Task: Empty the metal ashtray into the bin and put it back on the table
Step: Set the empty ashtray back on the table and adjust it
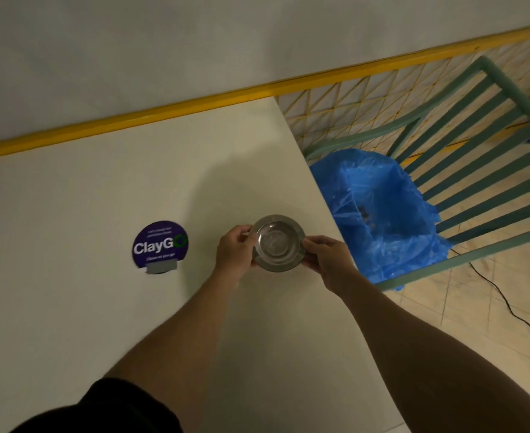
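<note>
A round metal ashtray (pixel 276 243) is held upright over the right part of the white table (pixel 101 189); its shiny bowl looks empty. My left hand (pixel 234 253) grips its left rim and my right hand (pixel 327 260) grips its right rim. Whether the ashtray rests on the table or hovers just above it I cannot tell. The bin (pixel 382 214), lined with a blue plastic bag, stands on the floor just right of the table's edge, with some dark bits visible inside.
A round purple "ClayGo" sticker (pixel 160 246) lies flat on the table left of my hands. A green slatted chair (pixel 482 170) stands over the bin. A yellow rail (pixel 195 104) runs along the table's far side. A black cable (pixel 507 304) trails across the tiled floor.
</note>
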Action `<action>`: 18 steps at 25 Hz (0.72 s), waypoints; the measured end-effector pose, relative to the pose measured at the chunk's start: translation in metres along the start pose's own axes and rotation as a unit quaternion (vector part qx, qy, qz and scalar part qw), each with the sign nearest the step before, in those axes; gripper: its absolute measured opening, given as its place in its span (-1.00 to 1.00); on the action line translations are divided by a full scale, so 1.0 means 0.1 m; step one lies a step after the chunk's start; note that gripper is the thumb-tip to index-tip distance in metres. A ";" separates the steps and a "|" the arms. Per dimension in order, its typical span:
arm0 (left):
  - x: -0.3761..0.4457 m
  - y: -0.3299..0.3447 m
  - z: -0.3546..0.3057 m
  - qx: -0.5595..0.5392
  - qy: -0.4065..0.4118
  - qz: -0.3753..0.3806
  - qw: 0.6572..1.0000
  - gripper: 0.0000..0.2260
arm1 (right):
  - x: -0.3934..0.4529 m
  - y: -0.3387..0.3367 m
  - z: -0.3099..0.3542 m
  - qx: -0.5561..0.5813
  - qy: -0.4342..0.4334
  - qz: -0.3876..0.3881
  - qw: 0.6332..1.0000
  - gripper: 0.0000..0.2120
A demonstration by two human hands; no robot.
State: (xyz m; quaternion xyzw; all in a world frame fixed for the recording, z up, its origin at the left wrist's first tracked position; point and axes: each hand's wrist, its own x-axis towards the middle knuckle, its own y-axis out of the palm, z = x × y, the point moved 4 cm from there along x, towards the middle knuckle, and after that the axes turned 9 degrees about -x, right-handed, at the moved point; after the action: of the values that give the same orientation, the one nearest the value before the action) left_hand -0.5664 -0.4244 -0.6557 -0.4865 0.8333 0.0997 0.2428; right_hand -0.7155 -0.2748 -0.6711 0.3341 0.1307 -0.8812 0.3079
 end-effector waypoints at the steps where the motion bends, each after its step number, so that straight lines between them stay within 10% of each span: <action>1: -0.05 -0.13 0.04 0.004 -0.001 -0.001 1.000 -0.86 | -0.06 0.09 -0.04 -0.005 0.006 0.005 1.000 -0.95; 18: -0.85 -2.20 0.67 0.030 -0.064 -0.117 0.991 -0.86 | -0.90 1.73 -0.79 -0.169 0.061 0.080 0.980 -0.98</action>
State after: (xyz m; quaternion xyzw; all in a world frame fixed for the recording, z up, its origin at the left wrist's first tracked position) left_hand -0.3223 -0.4437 -0.6548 -0.5657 0.7562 0.0759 0.3200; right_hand -0.5137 -0.3333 -0.6737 0.3395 0.2694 -0.7966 0.4214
